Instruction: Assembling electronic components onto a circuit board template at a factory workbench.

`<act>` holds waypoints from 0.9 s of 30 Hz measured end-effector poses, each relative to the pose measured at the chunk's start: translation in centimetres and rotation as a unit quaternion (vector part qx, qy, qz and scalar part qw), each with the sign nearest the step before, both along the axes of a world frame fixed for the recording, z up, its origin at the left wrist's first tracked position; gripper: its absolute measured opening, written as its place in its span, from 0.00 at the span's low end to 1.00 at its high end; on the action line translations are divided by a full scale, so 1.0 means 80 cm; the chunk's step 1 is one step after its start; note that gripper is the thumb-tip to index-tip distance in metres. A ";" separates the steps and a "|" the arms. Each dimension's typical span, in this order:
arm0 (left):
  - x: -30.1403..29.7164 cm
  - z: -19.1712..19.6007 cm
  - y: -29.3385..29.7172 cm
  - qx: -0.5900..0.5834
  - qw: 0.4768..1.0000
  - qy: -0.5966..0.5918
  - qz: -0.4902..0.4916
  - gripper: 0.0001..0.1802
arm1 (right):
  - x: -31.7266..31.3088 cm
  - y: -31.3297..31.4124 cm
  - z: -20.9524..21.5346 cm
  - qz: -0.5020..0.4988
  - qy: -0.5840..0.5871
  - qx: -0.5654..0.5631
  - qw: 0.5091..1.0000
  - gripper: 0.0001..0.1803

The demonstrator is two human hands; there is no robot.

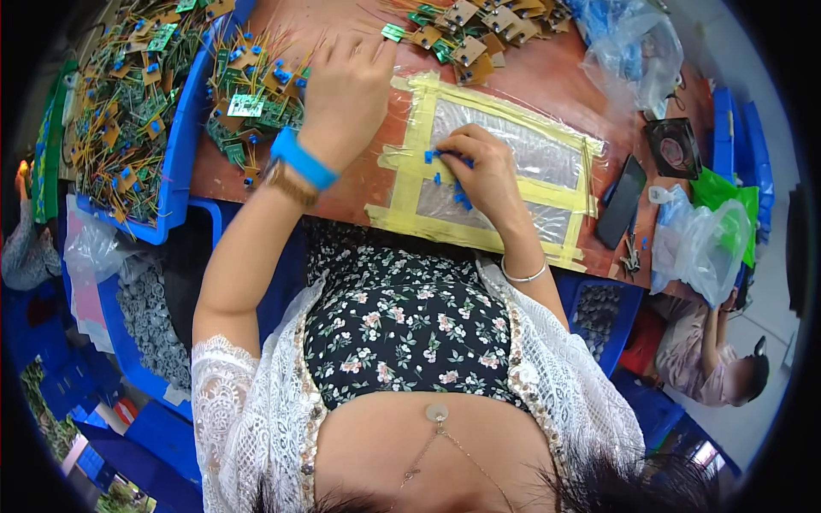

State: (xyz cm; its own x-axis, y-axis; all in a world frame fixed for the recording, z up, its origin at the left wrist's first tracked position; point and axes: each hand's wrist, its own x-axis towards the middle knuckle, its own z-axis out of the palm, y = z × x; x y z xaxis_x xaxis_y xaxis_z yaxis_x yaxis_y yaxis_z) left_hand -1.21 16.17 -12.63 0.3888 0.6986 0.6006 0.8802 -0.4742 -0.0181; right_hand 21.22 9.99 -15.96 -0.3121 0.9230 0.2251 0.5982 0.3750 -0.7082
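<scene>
A single view is recorded, taken from a fisheye camera worn on the head and directed steeply downward. The surface (547, 81) is seen at close range across the upper frame, with the wearer's own torso filling the lower half. Straight edges are bent toward the dark rim.

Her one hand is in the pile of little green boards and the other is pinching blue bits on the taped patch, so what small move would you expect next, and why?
Probably the left hand lifts one small board out of the pile of green boards toward the right hand. That is a guess: the left hand rests on the pile, while the right fingers pinch a small blue part over the yellow-taped patch, where more blue parts lie loose.
</scene>
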 end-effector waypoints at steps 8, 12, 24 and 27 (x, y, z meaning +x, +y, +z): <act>0.025 -0.048 0.103 -0.163 0.986 0.034 -0.019 0.16 | 0.002 0.001 -0.011 -0.082 -0.002 0.002 0.997 0.08; 0.011 -0.052 0.073 -0.106 0.991 -0.067 -0.036 0.14 | 0.007 -0.005 -0.001 -0.071 0.039 -0.003 0.997 0.09; -0.011 0.018 -0.061 -0.222 0.964 0.039 -0.138 0.05 | -0.017 -0.002 -0.005 0.036 -0.117 0.181 0.976 0.07; 0.001 -0.005 -0.070 -0.179 0.963 0.063 -0.192 0.10 | -0.020 -0.002 -0.002 0.010 -0.148 0.183 0.972 0.07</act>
State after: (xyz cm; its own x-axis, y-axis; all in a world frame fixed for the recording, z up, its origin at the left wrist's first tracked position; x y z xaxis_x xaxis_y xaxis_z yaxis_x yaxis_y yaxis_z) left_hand -1.11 10.55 -13.07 0.7135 0.6425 0.2794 0.6405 -0.7598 0.1115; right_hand 19.65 9.82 -16.15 -0.4309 0.7909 0.4344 0.7448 0.5835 -0.3236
